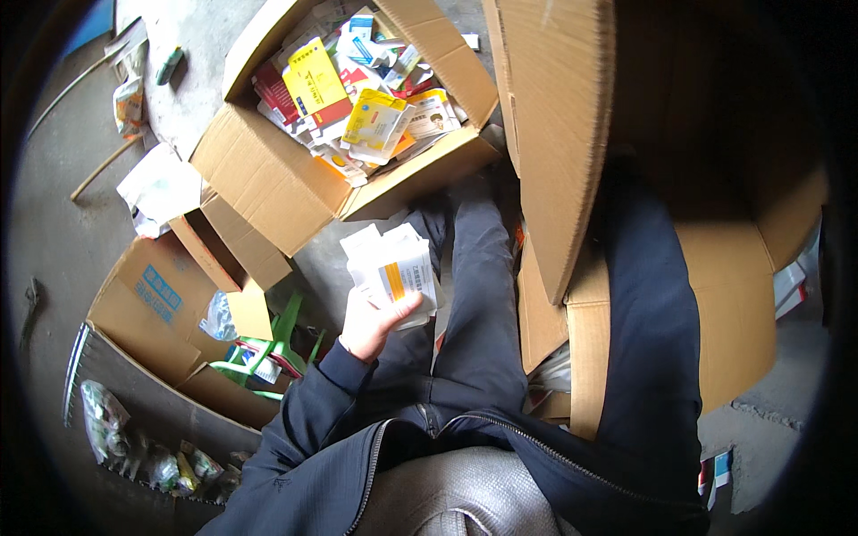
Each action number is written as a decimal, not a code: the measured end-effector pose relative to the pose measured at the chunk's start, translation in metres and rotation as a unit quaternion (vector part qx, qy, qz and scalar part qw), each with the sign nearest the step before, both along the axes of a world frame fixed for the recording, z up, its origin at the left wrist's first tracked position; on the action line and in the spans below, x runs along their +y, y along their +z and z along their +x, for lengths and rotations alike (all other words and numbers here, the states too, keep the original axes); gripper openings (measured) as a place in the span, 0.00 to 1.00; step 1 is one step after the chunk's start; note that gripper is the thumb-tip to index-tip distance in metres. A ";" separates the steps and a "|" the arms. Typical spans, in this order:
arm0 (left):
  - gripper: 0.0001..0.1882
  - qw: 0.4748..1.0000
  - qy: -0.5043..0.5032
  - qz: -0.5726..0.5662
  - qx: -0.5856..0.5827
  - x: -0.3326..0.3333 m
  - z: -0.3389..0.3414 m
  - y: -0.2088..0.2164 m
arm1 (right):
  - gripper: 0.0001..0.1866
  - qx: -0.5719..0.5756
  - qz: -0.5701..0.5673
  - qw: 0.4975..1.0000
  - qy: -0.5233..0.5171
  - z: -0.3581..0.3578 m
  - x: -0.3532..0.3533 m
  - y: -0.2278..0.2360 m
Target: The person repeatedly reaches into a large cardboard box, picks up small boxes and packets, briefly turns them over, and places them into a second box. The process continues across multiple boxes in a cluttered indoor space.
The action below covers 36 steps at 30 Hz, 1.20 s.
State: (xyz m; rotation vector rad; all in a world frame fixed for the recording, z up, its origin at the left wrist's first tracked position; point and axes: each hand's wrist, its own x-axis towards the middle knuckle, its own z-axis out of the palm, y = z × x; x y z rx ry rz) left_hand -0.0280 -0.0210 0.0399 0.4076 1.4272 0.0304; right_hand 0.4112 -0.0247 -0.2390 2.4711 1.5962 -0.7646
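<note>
In my left hand (368, 323) is a small stack of flattened white cartons (404, 264) with orange and grey print, the thumb pressed across its front. The stack is held over my legs, just below an open cardboard box (264, 179). That box is full of flattened small cartons, among them a yellow carton (315, 79) and a yellow-and-white carton (377, 121). My right sleeve (651, 304) reaches up into a large open cardboard box (726, 308). Dark shadow inside hides my right hand, so its fingers and anything in them do not show.
A tall cardboard flap (559, 116) stands between the two boxes. At left, another cardboard box (147, 295) contains green plastic pieces (284, 335). Plastic-wrapped waste (165, 464) lies at lower left. A stick (105, 170) and a white bag (161, 186) are on the concrete floor.
</note>
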 end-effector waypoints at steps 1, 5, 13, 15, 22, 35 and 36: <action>0.27 1.000 0.012 0.000 0.005 -0.004 -0.006 -0.003 | 0.30 0.004 -0.004 1.000 0.003 0.007 0.001 0.005; 0.25 0.998 0.053 0.019 0.022 -0.017 -0.027 -0.017 | 0.32 0.011 -0.013 1.000 0.012 0.017 0.006 0.017; 0.23 0.995 0.070 0.053 0.037 -0.023 -0.055 -0.039 | 0.37 0.011 -0.016 1.000 0.022 0.016 0.009 0.022; 0.24 0.995 0.078 0.038 0.046 -0.023 -0.061 -0.042 | 0.38 0.019 -0.015 1.000 0.018 0.016 0.004 0.022; 0.28 0.978 0.165 0.124 0.020 0.012 -0.068 -0.045 | 0.42 0.290 -0.029 0.927 -0.237 0.020 -0.010 0.110; 0.37 0.918 0.087 0.387 0.030 0.117 -0.131 -0.056 | 0.11 0.503 0.142 0.825 -0.215 -0.179 0.005 0.382; 0.41 0.935 0.136 0.324 -0.048 0.122 -0.139 -0.059 | 0.10 0.486 0.150 0.838 -0.197 -0.210 0.019 0.367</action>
